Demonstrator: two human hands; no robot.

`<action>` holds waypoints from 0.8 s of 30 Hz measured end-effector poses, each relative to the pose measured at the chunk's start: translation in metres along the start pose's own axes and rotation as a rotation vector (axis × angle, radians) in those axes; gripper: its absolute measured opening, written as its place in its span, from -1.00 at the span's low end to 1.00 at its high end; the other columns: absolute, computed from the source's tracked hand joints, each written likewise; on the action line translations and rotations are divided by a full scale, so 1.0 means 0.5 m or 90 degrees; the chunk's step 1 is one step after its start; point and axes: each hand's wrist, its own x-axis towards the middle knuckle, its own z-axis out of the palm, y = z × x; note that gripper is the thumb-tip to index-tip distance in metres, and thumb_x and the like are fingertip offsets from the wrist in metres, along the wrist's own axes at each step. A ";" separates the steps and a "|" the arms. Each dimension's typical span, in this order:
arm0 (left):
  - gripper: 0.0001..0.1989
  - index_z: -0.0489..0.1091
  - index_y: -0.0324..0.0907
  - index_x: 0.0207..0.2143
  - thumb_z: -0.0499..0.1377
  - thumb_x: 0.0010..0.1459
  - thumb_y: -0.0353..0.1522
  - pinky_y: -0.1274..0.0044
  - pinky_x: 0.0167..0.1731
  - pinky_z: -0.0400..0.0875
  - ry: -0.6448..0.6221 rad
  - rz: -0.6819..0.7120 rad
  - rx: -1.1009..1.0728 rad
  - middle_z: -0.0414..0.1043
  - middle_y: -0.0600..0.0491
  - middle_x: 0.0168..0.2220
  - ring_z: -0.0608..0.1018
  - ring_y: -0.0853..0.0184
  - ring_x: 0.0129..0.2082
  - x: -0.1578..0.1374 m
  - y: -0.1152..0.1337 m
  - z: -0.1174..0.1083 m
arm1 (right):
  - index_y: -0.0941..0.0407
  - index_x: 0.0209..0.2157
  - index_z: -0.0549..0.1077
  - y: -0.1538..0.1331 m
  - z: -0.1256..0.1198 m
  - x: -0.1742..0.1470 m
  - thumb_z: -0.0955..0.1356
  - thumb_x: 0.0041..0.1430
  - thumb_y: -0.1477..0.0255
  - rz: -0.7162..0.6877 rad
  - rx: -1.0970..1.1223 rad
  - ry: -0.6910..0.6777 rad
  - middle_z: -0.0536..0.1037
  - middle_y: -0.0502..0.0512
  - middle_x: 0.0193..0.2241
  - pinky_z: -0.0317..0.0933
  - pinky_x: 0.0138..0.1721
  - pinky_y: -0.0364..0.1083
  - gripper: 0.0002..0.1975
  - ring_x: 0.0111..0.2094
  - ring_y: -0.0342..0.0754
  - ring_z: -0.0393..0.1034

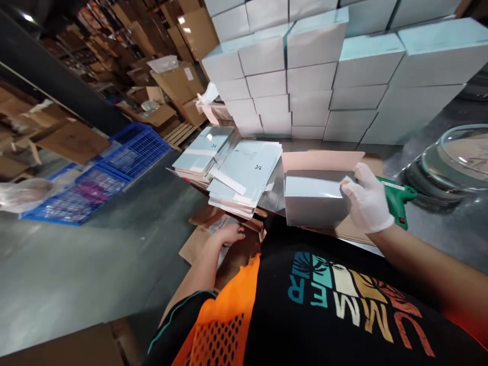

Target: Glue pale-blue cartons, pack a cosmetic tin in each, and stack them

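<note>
A white box (318,203) stands on the bench close to my body. My right hand (368,201), in a white glove, grips its right end, the thumb at the top corner. Just beyond that hand lies a green glue gun (396,198), partly covered by the glove. My left hand (231,234) is bare and hangs low over an open cardboard carton (238,259) with crumpled packing in it. Its fingers are loosely apart, and I see nothing held in them. A stack of pale blue-white flat sheets (247,170) lies above the left hand.
A wall of stacked white boxes (312,81) rises behind the bench. Another flat stack (206,147) sits at left, near blue plastic crates (125,152) on the floor. At right stands a big roll in clear film (446,162). Brown cartons (181,84) fill the background.
</note>
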 end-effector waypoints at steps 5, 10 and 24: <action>-0.63 0.67 -0.10 -0.23 0.37 0.19 0.00 0.41 -0.20 0.57 -0.110 0.251 -0.139 0.70 -0.06 -0.26 0.69 0.13 -0.24 -0.115 0.101 -0.087 | 0.04 -0.16 0.48 0.002 0.004 0.007 0.37 -0.13 0.32 -0.013 0.007 -0.002 0.59 0.04 -0.21 0.33 0.02 0.01 -0.60 -0.09 0.04 0.45; -0.17 0.37 -0.06 0.34 0.39 0.17 0.14 0.21 0.23 0.47 0.333 0.576 -0.343 0.34 -0.25 0.41 0.45 -0.05 0.39 -0.075 0.258 -0.083 | 0.03 -0.21 0.46 0.007 -0.003 0.003 0.36 -0.09 0.31 -0.024 -0.040 -0.019 0.57 0.01 -0.28 0.38 0.02 0.03 -0.68 -0.08 0.06 0.45; -0.26 0.54 -0.08 0.12 0.32 0.15 0.26 0.19 0.20 0.41 0.466 0.624 -0.372 0.57 -0.12 0.03 0.58 -0.01 0.12 0.038 0.319 0.038 | 0.17 0.10 0.53 0.044 -0.203 -0.008 0.43 0.25 0.11 0.099 -0.668 -0.046 0.62 0.49 0.05 0.38 0.14 0.28 -0.48 0.10 0.41 0.55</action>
